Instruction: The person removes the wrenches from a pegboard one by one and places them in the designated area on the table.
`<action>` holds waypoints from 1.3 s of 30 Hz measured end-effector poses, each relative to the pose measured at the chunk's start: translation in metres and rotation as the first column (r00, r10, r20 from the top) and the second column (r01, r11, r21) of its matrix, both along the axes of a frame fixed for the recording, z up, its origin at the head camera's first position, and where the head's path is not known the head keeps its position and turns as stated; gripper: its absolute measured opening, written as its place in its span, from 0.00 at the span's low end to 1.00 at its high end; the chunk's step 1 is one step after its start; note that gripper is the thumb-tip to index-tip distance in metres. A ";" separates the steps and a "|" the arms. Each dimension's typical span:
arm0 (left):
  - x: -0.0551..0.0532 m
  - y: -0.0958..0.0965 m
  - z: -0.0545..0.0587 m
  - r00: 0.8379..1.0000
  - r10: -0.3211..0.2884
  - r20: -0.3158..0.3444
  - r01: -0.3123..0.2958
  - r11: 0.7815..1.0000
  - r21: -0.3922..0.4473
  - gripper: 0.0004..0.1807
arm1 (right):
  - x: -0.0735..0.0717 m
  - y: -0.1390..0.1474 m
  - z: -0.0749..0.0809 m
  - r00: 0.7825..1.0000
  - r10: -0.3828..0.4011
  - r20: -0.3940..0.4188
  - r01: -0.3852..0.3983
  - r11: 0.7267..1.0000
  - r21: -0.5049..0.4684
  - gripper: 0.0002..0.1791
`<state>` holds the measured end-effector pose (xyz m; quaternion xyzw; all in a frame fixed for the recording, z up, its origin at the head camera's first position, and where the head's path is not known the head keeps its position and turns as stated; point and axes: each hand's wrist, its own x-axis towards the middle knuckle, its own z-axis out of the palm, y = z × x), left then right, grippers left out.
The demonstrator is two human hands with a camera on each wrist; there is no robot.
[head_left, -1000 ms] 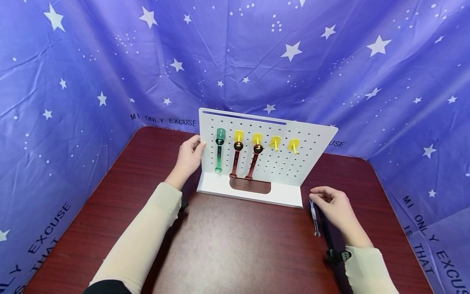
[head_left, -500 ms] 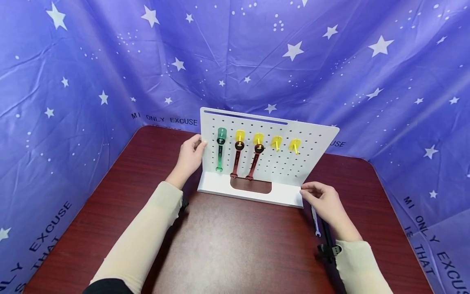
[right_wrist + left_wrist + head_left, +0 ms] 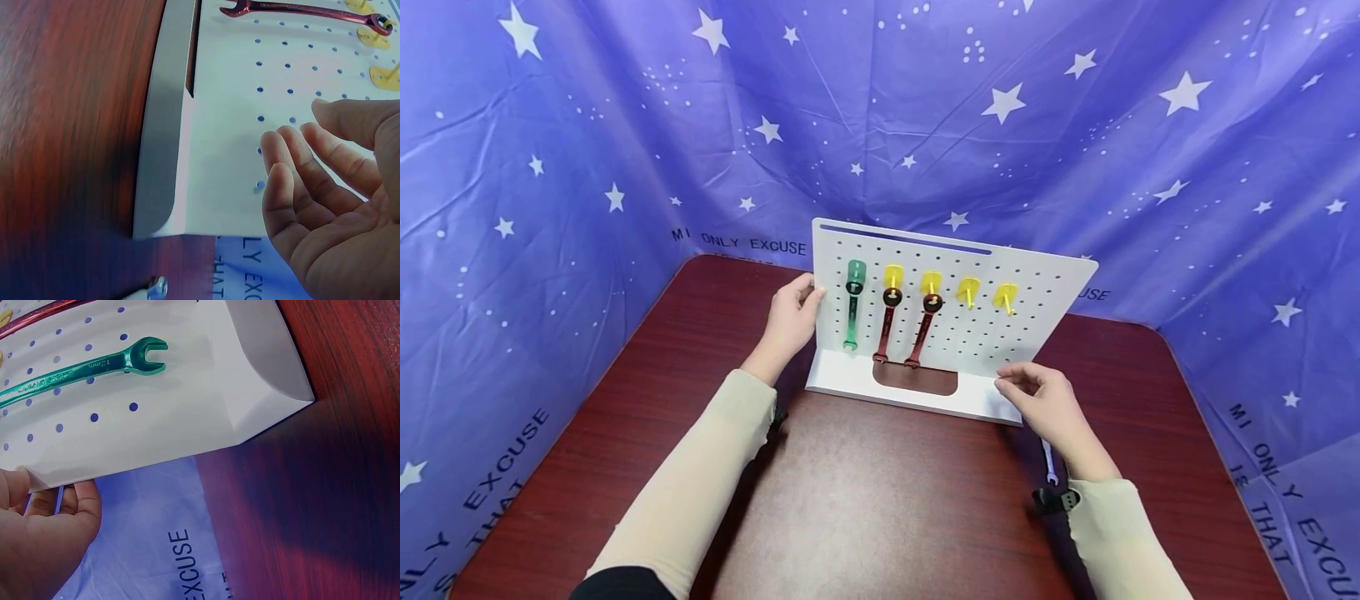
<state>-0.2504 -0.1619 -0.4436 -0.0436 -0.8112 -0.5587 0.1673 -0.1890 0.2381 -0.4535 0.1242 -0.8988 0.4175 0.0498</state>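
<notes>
My left hand [image 3: 790,321] grips the left edge of a white pegboard [image 3: 973,340], thumb on the front and fingers behind. A green combination wrench [image 3: 81,372] hangs at the board's left, its open end down. Beside it hang two dark red combination wrenches, the first [image 3: 886,333] and the second [image 3: 922,335], on yellow hooks. My right hand [image 3: 1048,404] is in front of the board's lower right corner, fingers loosely bent, nothing between them. A silver wrench [image 3: 1050,465] lies on the table near the right wrist, its upper part hidden by the hand in the head view.
Two yellow hooks, one [image 3: 967,292] and another [image 3: 1005,297], carry nothing at the board's right. The board's base [image 3: 838,373] stands on the dark red wooden table [image 3: 880,500]. A purple star-patterned curtain [image 3: 880,108] surrounds the table.
My right hand has moved left and slightly up, from beside the silver wrench to the pegboard's lower right corner. The left hand keeps its grip on the board's edge.
</notes>
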 end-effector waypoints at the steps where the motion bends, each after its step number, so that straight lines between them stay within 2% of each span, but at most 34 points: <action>1: 0.000 0.000 0.000 1.000 -0.001 0.001 0.001 1.000 -0.002 0.09 | 0.000 -0.002 0.000 1.000 0.003 0.003 -0.003 1.000 -0.002 0.09; 21: 0.000 0.002 0.001 1.000 -0.004 0.005 0.004 1.000 -0.010 0.09 | -0.020 -0.035 0.019 0.998 0.069 -0.008 -0.069 0.998 -0.010 0.09; 28: 0.000 -0.001 0.002 1.000 0.011 -0.006 -0.011 1.000 -0.009 0.09 | -0.023 -0.050 0.025 0.992 0.125 -0.005 -0.125 0.992 -0.031 0.09; 39: 0.000 0.000 0.002 1.000 0.008 -0.002 -0.008 1.000 -0.016 0.09 | -0.028 -0.065 0.029 0.992 0.128 -0.010 -0.129 0.990 -0.055 0.10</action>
